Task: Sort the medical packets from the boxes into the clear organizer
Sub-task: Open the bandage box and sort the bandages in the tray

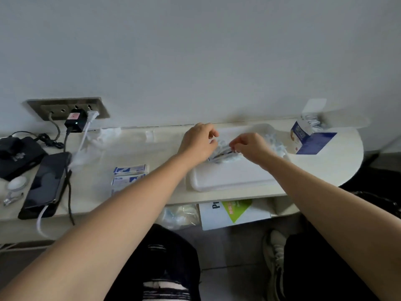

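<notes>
Both hands meet over the far side of the clear organizer on the worktop. Left hand and right hand each pinch a bundle of packets, long axis left-right. Packet print is blurred. An open blue box lies far right.

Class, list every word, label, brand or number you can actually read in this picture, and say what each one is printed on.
"P": large black letter, the rest cut off by the shelf edge, on the white and green box under the desk.
Open blue and white box at the right: print too blurred to read.
Two blue and white boxes near the left forearm: print too small to read.
Packets between the left hand and right hand: unreadable.
</notes>
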Demonstrator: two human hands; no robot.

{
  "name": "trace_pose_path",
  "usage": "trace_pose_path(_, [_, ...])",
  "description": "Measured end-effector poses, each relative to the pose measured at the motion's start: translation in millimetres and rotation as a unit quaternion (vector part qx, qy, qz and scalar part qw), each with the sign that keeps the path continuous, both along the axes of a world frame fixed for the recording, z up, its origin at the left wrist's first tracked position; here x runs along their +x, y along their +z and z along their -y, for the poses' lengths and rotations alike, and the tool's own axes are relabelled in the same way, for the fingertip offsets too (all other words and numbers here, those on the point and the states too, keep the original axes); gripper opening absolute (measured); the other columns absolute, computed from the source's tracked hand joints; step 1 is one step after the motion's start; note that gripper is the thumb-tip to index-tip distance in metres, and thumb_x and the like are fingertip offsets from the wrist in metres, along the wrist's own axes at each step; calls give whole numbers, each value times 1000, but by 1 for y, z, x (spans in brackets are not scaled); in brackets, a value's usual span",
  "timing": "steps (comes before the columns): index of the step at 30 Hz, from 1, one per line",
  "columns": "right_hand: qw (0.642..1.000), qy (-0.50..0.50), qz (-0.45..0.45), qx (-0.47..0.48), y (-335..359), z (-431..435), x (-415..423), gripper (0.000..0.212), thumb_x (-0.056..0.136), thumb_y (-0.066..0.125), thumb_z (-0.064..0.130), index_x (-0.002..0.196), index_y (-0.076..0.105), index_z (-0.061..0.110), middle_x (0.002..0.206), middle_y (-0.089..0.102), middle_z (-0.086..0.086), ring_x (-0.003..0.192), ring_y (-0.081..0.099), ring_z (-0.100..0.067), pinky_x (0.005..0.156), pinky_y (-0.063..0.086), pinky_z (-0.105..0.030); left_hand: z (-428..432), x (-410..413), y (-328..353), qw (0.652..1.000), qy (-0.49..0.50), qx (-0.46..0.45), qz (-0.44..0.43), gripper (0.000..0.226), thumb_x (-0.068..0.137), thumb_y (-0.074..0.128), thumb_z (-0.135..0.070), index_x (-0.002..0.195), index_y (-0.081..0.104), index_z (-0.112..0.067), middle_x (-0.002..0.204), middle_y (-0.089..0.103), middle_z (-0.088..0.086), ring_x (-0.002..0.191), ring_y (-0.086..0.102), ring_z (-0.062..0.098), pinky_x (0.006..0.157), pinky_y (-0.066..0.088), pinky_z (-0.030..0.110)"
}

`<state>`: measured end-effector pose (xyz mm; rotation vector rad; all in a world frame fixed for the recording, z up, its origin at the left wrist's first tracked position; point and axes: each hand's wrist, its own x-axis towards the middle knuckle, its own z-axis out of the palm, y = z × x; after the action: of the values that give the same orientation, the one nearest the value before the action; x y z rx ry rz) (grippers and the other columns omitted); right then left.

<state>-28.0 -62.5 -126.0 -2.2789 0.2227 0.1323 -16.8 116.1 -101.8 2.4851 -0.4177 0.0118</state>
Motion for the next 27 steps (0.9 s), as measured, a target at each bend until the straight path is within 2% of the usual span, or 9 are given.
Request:
trace_pose_path(3, [999,49,-5,-10,-11,11,0,20,85,58,8,91,75,17,94,73,-2,84,61,-12,77,49,-25,21,11,-20,997,-6,63,-33,32,89,59,-21,120,58,-13,122,57,7,109,55,23,88,38,26])
trace_pose_path(6, [998,69,-6,-3,-19,16,3,20,85,58,9,91,75,16,93,73,-3,83,62,-15,75,51,-29,31,21,-36,992,4,110,-60,43,89,60,-28,128,52,-9,128,51,13,119,48,30,94,38,31])
trace_pose_path(8, [998,68,3,9,-24,21,6,21,83,58,7,88,76,16,91,73,-4,80,64,-14,70,52,-27,36,26,-44,986,12,147,-81,46,88,62,-34,123,53,-6,125,52,16,116,48,33,93,40,35])
trace_pose_path(11, [997,72,16,21,-26,24,6,20,81,60,6,87,77,16,86,74,-4,63,56,0,61,46,-15,37,33,-52,980,19,172,-93,44,85,64,-41,114,58,-9,117,52,16,109,50,34,92,43,37])
trace_pose_path(13, [997,74,14,29,-26,26,6,19,80,62,8,85,77,17,83,74,-3,58,54,0,61,48,-17,36,36,-56,981,13,173,-83,38,84,65,-39,112,63,-13,113,53,15,107,51,33,88,43,34])
trace_pose_path(16, [996,75,-3,42,-24,28,7,18,79,62,10,80,76,22,84,74,-5,63,58,-13,68,53,-29,36,38,-56,982,0,175,-64,29,87,59,-32,110,68,-18,107,56,16,105,54,34,79,40,31])
trace_pose_path(21, [996,72,-17,52,-24,27,8,20,80,62,11,77,76,25,83,74,-3,70,64,-22,73,55,-34,36,38,-57,983,7,182,-34,31,95,46,-26,113,63,-7,106,55,18,100,54,36,78,40,35])
trace_pose_path(25, [996,70,-25,58,-27,28,8,22,80,60,10,76,76,25,83,75,-2,84,69,-29,76,58,-39,37,36,-56,981,-12,193,-36,33,90,55,-37,103,63,-7,103,53,16,96,54,34,80,46,37])
trace_pose_path(27, [995,67,-27,63,-28,28,8,22,80,60,9,78,77,23,83,75,-1,85,69,-30,77,58,-39,36,36,-55,980,-18,198,-28,27,88,55,-27,103,66,-8,101,53,15,94,55,34,78,46,36])
